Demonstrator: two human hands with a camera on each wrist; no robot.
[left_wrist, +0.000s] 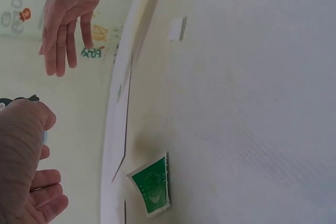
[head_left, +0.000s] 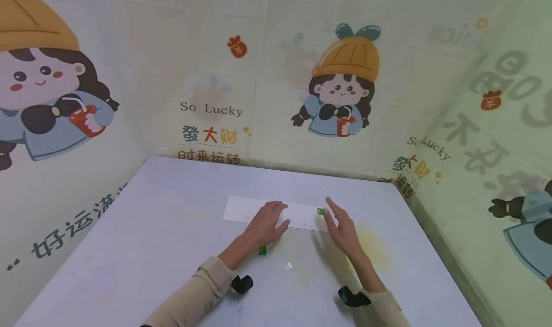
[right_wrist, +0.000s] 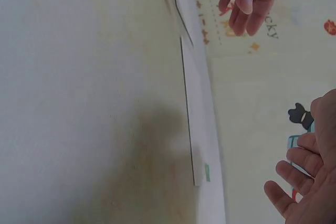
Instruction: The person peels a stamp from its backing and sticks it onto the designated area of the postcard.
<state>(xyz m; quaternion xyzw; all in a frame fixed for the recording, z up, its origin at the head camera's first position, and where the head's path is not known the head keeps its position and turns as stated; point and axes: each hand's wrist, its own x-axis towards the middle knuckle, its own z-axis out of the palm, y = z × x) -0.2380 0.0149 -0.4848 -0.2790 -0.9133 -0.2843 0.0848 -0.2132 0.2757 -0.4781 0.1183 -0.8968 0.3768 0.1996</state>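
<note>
Two white envelopes (head_left: 243, 209) lie side by side on the table. The right envelope (head_left: 302, 216) bears a green stamp (head_left: 320, 211) near its upper right corner, also visible in the right wrist view. My left hand (head_left: 265, 222) hovers over where the envelopes meet, its fingers loosely bent and holding nothing. Beside the stamped end, my right hand (head_left: 342, 227) is raised with relaxed fingers and an empty palm. Another green stamp (left_wrist: 151, 187), with a perforated edge, lies loose below my left hand. A small folded white paper piece (head_left: 287, 267) rests nearer me.
The white table (head_left: 172, 250) reaches back to a printed cloth backdrop (head_left: 267, 77) with cartoon figures, which also runs along both sides. Black wrist cameras sit on both forearms, the left camera (head_left: 242, 284) close to the loose stamp.
</note>
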